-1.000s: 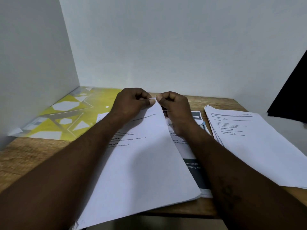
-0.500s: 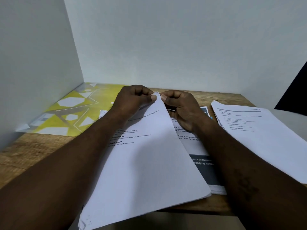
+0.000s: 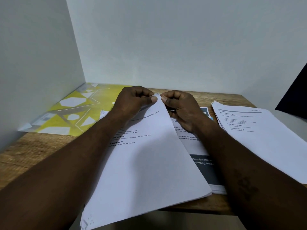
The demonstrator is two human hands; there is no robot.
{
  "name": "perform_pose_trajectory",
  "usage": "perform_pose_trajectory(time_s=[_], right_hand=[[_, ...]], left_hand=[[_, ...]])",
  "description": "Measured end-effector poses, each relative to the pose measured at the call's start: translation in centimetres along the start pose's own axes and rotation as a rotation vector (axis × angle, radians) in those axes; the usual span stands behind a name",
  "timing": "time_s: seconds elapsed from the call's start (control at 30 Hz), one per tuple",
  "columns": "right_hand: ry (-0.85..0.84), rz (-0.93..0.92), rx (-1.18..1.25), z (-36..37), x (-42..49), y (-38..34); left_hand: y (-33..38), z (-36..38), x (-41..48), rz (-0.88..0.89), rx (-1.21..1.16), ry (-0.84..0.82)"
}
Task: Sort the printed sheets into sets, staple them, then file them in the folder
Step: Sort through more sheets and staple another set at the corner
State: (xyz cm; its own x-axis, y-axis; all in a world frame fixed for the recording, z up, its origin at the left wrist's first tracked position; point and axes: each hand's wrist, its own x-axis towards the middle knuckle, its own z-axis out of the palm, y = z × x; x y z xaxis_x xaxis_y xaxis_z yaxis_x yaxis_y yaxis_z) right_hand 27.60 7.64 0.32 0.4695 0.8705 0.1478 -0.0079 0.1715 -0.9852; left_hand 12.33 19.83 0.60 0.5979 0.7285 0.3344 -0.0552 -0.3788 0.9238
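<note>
A set of printed sheets (image 3: 146,171) lies slanted in front of me, its near end hanging over the table's front edge. My left hand (image 3: 134,102) pinches its far top corner between thumb and fingers. My right hand (image 3: 181,107) has curled fingers right beside that same corner and seems to pinch it too. Under the set lies another printed stack (image 3: 201,161) with a dark grey band. A third stack of printed sheets (image 3: 259,138) rests at the right. The yellow patterned folder (image 3: 73,112) lies flat at the back left. No stapler is visible.
The wooden table (image 3: 33,150) stands in a corner, with white walls to the left and behind. A dark object (image 3: 295,93) juts in at the right edge. Bare wood shows at the left front.
Both hands stay at the sheet corner, shifting slightly. The view has moved a little, so the papers and folder sit slightly differently in frame.
</note>
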Motion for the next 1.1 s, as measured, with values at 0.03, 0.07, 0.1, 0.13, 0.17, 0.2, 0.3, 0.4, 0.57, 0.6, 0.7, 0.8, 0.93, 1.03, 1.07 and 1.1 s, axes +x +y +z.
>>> perform_pose_trajectory(time_s=[0.03, 0.07, 0.1, 0.13, 0.17, 0.2, 0.3, 0.4, 0.57, 0.6, 0.7, 0.8, 0.93, 1.03, 1.07, 1.1], right_hand=[[-0.003, 0.004, 0.002, 0.01, 0.0, -0.01], [-0.004, 0.008, 0.004, 0.0, 0.0, -0.02], [-0.005, 0.01, 0.006, 0.0, -0.01, -0.03], [-0.007, 0.012, 0.007, -0.01, -0.01, -0.01], [-0.008, 0.012, 0.007, 0.02, -0.02, -0.01], [-0.007, 0.011, 0.007, 0.04, -0.03, 0.0], [-0.006, 0.001, -0.004, 0.04, 0.03, 0.03], [-0.012, -0.001, -0.011, 0.05, 0.03, -0.07], [0.021, -0.069, -0.035, 0.16, 0.04, 0.07], [0.036, -0.081, -0.041, 0.22, 0.04, 0.06], [0.067, -0.112, -0.058, 0.44, -0.07, -0.1], [0.071, -0.118, -0.067, 0.38, -0.11, -0.18], [0.077, -0.111, -0.083, 0.29, -0.05, -0.16], [0.078, -0.109, -0.093, 0.35, -0.06, -0.19], [0.082, -0.11, -0.098, 0.35, -0.04, -0.18], [0.085, -0.11, -0.105, 0.34, -0.01, -0.16]], left_hand=[[-0.06, -0.04, 0.06, 0.0, 0.002, 0.0], [-0.12, -0.08, 0.11, -0.002, 0.0, -0.003], [-0.18, -0.13, 0.16, -0.004, -0.006, -0.008], [-0.22, -0.2, 0.19, -0.006, -0.009, -0.012], [-0.25, -0.27, 0.2, -0.007, -0.01, -0.015], [-0.24, -0.31, 0.18, -0.006, -0.008, -0.017], [-0.18, -0.34, 0.19, -0.003, -0.008, -0.014], [-0.05, -0.27, 0.2, 0.0, -0.024, -0.003], [-0.16, -0.18, 0.23, -0.006, -0.003, -0.011], [-0.15, -0.15, 0.23, -0.005, 0.004, -0.012], [-0.06, -0.11, 0.22, 0.004, 0.001, -0.014], [0.0, -0.02, 0.04, 0.009, 0.005, -0.013], [-0.06, 0.04, 0.01, 0.012, 0.03, -0.008], [0.02, 0.01, 0.01, 0.003, 0.035, -0.003], [0.06, 0.02, -0.01, -0.002, 0.038, -0.002], [0.11, 0.05, -0.05, -0.005, 0.041, -0.001]])
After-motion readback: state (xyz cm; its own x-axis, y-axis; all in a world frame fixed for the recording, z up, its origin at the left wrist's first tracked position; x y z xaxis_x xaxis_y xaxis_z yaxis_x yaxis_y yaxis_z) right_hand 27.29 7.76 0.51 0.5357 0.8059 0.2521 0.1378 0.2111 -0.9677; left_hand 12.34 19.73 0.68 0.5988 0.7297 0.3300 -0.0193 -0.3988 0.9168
